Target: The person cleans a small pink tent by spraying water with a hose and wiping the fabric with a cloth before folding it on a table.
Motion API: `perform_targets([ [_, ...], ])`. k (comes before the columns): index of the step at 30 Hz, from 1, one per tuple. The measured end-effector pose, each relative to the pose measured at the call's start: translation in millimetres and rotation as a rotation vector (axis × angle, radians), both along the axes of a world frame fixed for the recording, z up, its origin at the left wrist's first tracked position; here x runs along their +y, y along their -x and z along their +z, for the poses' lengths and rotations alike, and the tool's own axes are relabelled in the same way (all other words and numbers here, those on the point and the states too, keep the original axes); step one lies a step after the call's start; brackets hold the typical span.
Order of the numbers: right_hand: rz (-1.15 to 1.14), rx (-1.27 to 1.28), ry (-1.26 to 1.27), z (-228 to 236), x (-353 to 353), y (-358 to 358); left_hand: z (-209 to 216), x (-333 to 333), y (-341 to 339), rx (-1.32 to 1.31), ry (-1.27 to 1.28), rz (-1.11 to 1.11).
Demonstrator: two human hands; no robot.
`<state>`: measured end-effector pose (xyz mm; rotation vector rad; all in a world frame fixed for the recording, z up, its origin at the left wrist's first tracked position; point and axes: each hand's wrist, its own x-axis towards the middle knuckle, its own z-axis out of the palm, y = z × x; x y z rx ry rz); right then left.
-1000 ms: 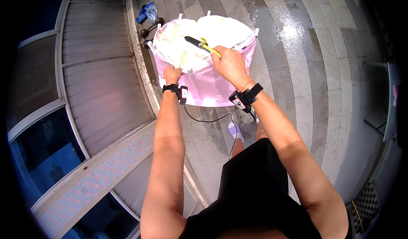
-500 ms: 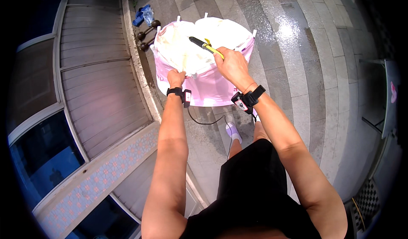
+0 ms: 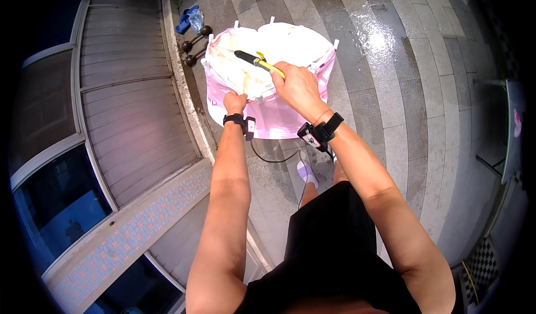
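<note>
gripping a black-and-yellow sprayer point(image 3: 258, 61) in the right hand point(image 3: 300, 88), with fingers clamped around it, over a pink tub point(image 3: 273, 118) at the frame's upper middle, and pinching the tub's near edge with the left hand point(image 3: 235, 102).
</note>
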<state>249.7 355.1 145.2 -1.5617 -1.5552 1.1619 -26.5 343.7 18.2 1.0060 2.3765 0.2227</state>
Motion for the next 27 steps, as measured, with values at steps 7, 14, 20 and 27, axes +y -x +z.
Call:
perform_targets([
  [7, 0.014, -0.034, 0.003, -10, -10, 4, 1, -11, 0, 0.010, 0.024, -0.015],
  [14, 0.064, -0.004, 0.020, 3, -27, -3, -6, -10, 5, -0.006, 0.035, 0.025],
  [20, 0.051, 0.007, -0.009, 3, -24, -2, -9, -10, -4, -0.006, 0.029, 0.011],
  [27, 0.065, 0.035, -0.004, -1, -24, 3, -15, -14, -2, 0.006, 0.031, -0.006],
])
